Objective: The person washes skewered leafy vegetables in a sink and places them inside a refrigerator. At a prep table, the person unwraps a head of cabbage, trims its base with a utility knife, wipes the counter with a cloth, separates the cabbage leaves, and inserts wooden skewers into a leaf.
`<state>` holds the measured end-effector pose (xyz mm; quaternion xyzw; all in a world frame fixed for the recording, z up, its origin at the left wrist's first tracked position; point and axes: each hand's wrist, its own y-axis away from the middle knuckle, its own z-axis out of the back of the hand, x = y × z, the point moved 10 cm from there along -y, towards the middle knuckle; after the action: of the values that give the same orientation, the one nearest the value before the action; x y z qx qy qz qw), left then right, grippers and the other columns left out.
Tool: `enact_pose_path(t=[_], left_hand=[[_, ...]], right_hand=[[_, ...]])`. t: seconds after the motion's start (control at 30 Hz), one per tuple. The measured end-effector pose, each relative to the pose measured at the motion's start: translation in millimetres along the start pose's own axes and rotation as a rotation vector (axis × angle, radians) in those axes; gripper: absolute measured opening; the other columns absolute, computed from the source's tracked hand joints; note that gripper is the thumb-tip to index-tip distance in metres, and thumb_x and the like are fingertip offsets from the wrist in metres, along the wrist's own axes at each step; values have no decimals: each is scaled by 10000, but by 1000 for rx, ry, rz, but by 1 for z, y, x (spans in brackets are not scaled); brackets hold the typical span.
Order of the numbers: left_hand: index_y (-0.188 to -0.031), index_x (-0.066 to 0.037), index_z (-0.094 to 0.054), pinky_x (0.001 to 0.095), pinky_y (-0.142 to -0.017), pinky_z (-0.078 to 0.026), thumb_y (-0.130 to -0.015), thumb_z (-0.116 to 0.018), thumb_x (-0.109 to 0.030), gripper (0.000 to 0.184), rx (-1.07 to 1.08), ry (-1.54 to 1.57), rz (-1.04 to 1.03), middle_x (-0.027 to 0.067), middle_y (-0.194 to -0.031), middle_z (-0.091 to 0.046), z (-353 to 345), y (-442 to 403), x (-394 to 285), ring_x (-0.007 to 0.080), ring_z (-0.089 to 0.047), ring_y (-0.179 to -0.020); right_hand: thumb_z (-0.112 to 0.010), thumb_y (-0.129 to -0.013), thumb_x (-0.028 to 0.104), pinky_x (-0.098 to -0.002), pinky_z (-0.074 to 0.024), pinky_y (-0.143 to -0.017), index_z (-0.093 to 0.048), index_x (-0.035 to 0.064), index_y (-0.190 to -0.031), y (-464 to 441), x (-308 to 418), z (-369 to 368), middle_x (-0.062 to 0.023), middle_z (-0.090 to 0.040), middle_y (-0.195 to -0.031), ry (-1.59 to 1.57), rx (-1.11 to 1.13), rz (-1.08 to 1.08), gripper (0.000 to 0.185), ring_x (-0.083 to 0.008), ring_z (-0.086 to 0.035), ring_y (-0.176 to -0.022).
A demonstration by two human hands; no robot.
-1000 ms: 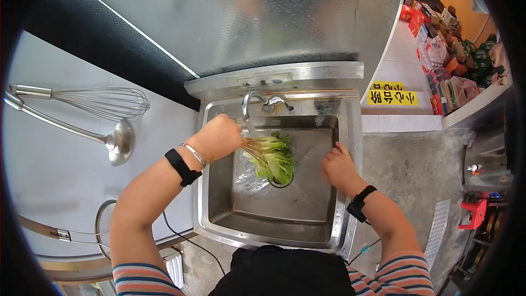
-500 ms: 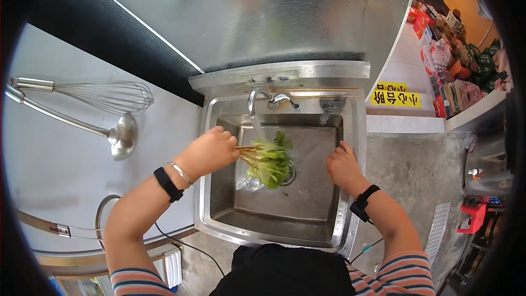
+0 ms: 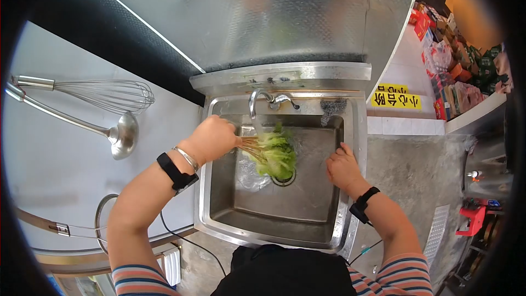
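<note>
Water runs from the curved metal faucet (image 3: pixel 253 101) into the steel sink (image 3: pixel 274 206). My left hand (image 3: pixel 212 140) is closed round the stick ends of a bunch of skewers with leafy green lettuce (image 3: pixel 278 154). The leaves hang under the stream, over the drain, and are slightly blurred. My right hand (image 3: pixel 344 165) rests on the sink's right rim, its fingers curled over the inner edge and partly apart, with nothing in them.
A whisk (image 3: pixel 104 94) and a ladle (image 3: pixel 125 137) lie against the white surface at left. Grey scouring mesh (image 3: pixel 332 107) sits on the sink's back right corner. Yellow step signs (image 3: pixel 395 98), bagged goods and a red stool (image 3: pixel 471 220) are at right.
My left hand first moved back and down with the bunch, then up and to the right again. The lettuce has shifted under the stream. My right hand has stayed at the rim.
</note>
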<state>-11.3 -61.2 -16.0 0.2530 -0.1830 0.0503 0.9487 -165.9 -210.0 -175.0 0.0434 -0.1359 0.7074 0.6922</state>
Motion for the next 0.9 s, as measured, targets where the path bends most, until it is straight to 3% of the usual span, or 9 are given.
enact_pose_path(t=[0.1,0.2,0.33,0.4,0.53,0.63,0.77,0.9], left_hand=[[-987,-275,-695,393,-654,-519,-849,-604,-214,176,87,158,56,41,-738,-646,-12,-2,10,257,-666,-747],[-1041,-272,-688,399,-675,-524,-852,-613,-207,213,209,271,83,67,-778,-676,-24,-7,9,277,-668,-774],[-1049,-263,-684,397,-674,-524,-846,-615,-201,222,194,308,66,69,-805,-685,-20,-11,7,275,-670,-789],[-1014,-260,-715,382,-689,-534,-827,-573,-90,289,176,314,71,57,-832,-697,-16,-20,4,262,-679,-824],[-1031,-253,-702,380,-684,-534,-832,-564,-90,292,178,248,68,58,-819,-692,-8,-14,-5,269,-678,-814],[-1054,-240,-679,393,-672,-530,-837,-559,-97,286,165,238,91,66,-800,-683,-4,11,-9,282,-674,-800],[-1050,-208,-656,429,-652,-507,-874,-575,-179,195,75,583,219,93,-799,-670,-24,74,-10,319,-654,-773],[-1159,-164,-633,418,-678,-504,-861,-620,-181,299,21,894,392,136,-906,-668,-44,158,-16,323,-641,-821]], right_hand=[[-639,-692,160,-431,-276,-1096,-674,92,-728,0,0,-2,-54,-629,-773,-4,25,3,85,-236,-572,-895],[-631,-690,150,-433,-285,-1093,-669,90,-718,2,-2,-4,-56,-630,-775,24,24,5,76,-233,-572,-894],[-633,-689,155,-431,-290,-1092,-662,85,-702,-1,2,0,-55,-624,-765,-20,23,-1,76,-231,-572,-891],[-638,-687,158,-430,-289,-1093,-661,83,-702,-3,0,0,-55,-624,-765,-24,19,-5,80,-231,-572,-892],[-643,-697,154,-432,-288,-1096,-665,82,-709,0,1,0,-54,-624,-768,23,27,6,76,-232,-572,-892],[-639,-709,147,-435,-290,-1096,-665,83,-707,-2,3,0,-56,-623,-762,42,10,19,69,-235,-574,-883],[-637,-724,137,-438,-295,-1091,-663,75,-709,-1,4,2,-64,-628,-764,45,2,24,69,-238,-579,-881],[-639,-730,125,-455,-326,-1065,-659,76,-712,-3,10,6,-82,-634,-762,41,6,64,56,-247,-596,-853]])
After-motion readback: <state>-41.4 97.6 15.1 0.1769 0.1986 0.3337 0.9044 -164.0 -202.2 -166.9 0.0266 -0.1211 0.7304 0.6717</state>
